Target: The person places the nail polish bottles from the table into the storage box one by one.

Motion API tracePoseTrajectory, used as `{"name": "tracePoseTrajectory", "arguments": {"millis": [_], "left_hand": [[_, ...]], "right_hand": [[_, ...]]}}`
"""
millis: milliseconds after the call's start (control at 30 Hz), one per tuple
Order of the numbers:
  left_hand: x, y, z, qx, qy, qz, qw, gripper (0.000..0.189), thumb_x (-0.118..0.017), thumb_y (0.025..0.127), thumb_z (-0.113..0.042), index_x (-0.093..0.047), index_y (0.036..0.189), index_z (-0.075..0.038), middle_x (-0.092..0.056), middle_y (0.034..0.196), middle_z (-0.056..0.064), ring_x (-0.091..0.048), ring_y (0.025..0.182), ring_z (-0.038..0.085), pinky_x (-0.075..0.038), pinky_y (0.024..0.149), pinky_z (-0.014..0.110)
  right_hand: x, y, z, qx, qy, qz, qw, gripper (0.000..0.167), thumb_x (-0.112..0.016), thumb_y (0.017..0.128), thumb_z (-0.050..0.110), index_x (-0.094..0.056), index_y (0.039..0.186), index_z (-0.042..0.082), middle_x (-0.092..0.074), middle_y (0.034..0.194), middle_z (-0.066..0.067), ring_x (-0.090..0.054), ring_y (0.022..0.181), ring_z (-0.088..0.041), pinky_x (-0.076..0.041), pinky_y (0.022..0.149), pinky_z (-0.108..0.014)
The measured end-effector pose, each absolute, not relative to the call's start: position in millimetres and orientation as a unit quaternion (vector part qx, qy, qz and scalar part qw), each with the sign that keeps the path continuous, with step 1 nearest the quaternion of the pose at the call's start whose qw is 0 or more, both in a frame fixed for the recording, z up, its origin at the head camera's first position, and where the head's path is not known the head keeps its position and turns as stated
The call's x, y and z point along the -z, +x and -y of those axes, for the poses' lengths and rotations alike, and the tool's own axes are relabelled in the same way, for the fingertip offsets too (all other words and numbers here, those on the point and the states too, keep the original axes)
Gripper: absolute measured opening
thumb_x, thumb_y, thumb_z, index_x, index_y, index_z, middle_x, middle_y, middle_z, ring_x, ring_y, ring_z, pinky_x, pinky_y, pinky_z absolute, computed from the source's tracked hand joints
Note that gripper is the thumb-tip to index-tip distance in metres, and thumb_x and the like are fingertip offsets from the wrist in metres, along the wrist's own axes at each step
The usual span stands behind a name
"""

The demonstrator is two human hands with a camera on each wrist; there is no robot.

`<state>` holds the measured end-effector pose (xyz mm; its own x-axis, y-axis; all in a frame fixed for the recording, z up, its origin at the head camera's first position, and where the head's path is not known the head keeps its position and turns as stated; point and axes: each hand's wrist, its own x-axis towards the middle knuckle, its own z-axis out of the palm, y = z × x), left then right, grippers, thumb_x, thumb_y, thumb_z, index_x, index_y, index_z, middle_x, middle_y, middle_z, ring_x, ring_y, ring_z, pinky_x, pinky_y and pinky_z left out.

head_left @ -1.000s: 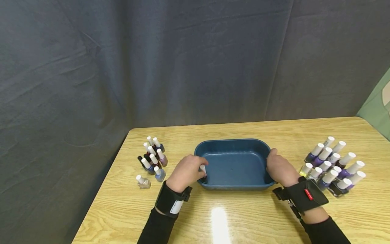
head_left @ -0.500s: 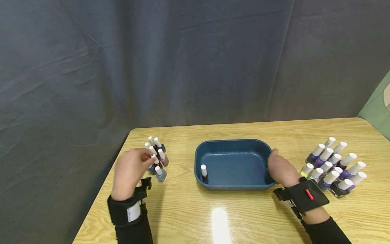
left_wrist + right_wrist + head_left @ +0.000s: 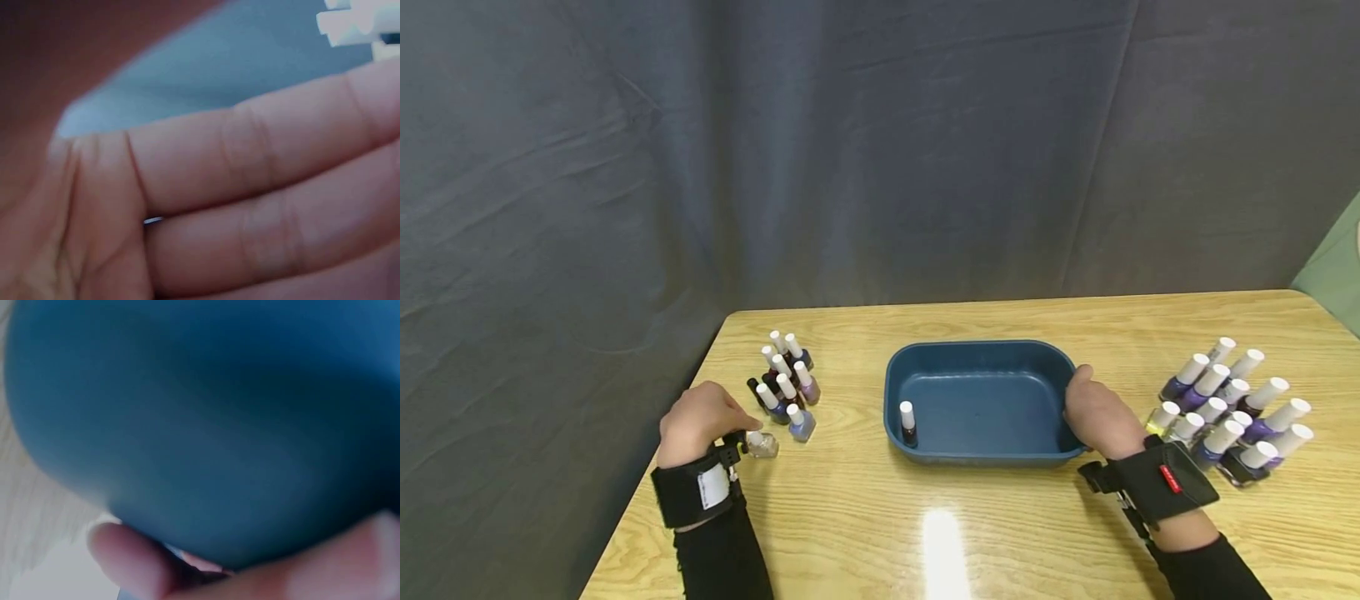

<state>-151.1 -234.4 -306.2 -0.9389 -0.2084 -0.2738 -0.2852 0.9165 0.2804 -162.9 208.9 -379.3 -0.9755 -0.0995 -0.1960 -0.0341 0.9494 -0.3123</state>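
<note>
My left hand [image 3: 700, 421] is at a clear nail polish bottle [image 3: 763, 444] on the left of the table, its fingertips pinching the white cap. In the left wrist view its fingers [image 3: 187, 156] fill the picture and the pinch is out of sight. My right hand [image 3: 1101, 417] grips the right end of a dark blue tray [image 3: 985, 460], thumb over the rim. The right wrist view shows fingers [image 3: 131, 556] against the tray's wall. One dark nail polish bottle [image 3: 908, 425] with a white cap stands upright in the tray's front left corner.
Several nail polish bottles [image 3: 808, 385] are grouped at the left, a light blue bottle [image 3: 801, 427] nearest the front. A larger cluster of mostly purple and dark bottles [image 3: 1210, 392] stands right of the tray, close to my right wrist. A grey curtain [image 3: 925, 167] hangs behind the wooden table [image 3: 850, 517].
My left hand has let go of the dark bottle in the tray and moved left to the clear bottle. My right hand stays on the tray.
</note>
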Motion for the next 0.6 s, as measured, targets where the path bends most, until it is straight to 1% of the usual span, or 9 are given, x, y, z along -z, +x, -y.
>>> {"name": "tracePoseTrajectory", "arguments": {"millis": [100,200,433,533,600], "left_hand": [[309.8,-156.5,231.7,-0.142,-0.136,-0.973,0.122,0.029,-0.075,0.070,-0.036,-0.066,0.065,-0.009,-0.060,0.068,0.006,-0.056,0.065,0.022,-0.043,0.056,0.038],[312.5,-158.6,230.3,-0.128,-0.152,-0.972,0.124,0.033,-0.075,0.070,-0.037,-0.063,0.063,-0.007,-0.058,0.067,0.007,-0.056,0.066,0.023,-0.043,0.057,0.039],[317.4,-161.9,232.9,-0.141,-0.164,-0.968,0.127,0.027,-0.076,0.070,-0.033,-0.069,0.070,-0.006,-0.061,0.068,0.007,-0.056,0.066,0.022,-0.042,0.057,0.037],[321.1,-163.3,234.8,-0.154,-0.157,-0.966,0.135,0.024,-0.076,0.070,-0.030,-0.069,0.070,-0.007,-0.060,0.065,0.006,-0.055,0.063,0.020,-0.041,0.054,0.033],[323.5,-164.8,235.3,-0.160,-0.151,-0.965,0.144,0.025,-0.075,0.070,-0.030,-0.067,0.067,-0.007,-0.058,0.062,0.005,-0.053,0.060,0.019,-0.039,0.052,0.030]], "right_hand": [[379.2,-163.1,-208.9,0.156,-0.032,-0.981,0.107,0.054,-0.041,0.087,-0.002,-0.010,0.120,-0.032,-0.050,0.063,-0.016,-0.052,0.056,-0.022,-0.042,0.051,-0.032],[378.9,-162.9,-208.9,0.157,-0.035,-0.981,0.107,0.055,-0.041,0.088,-0.002,-0.009,0.120,-0.032,-0.050,0.062,-0.015,-0.052,0.055,-0.022,-0.041,0.051,-0.032],[378.3,-162.3,-209.3,0.163,-0.038,-0.980,0.103,0.053,-0.039,0.087,-0.003,-0.009,0.120,-0.032,-0.050,0.061,-0.015,-0.051,0.054,-0.021,-0.040,0.050,-0.031],[378.6,-162.2,-209.3,0.168,-0.037,-0.979,0.107,0.053,-0.038,0.087,-0.003,-0.009,0.120,-0.032,-0.050,0.061,-0.015,-0.051,0.053,-0.021,-0.039,0.050,-0.031],[379.1,-162.6,-209.4,0.169,-0.033,-0.979,0.113,0.054,-0.038,0.088,-0.003,-0.008,0.121,-0.032,-0.050,0.061,-0.014,-0.051,0.054,-0.021,-0.039,0.050,-0.030]]}}
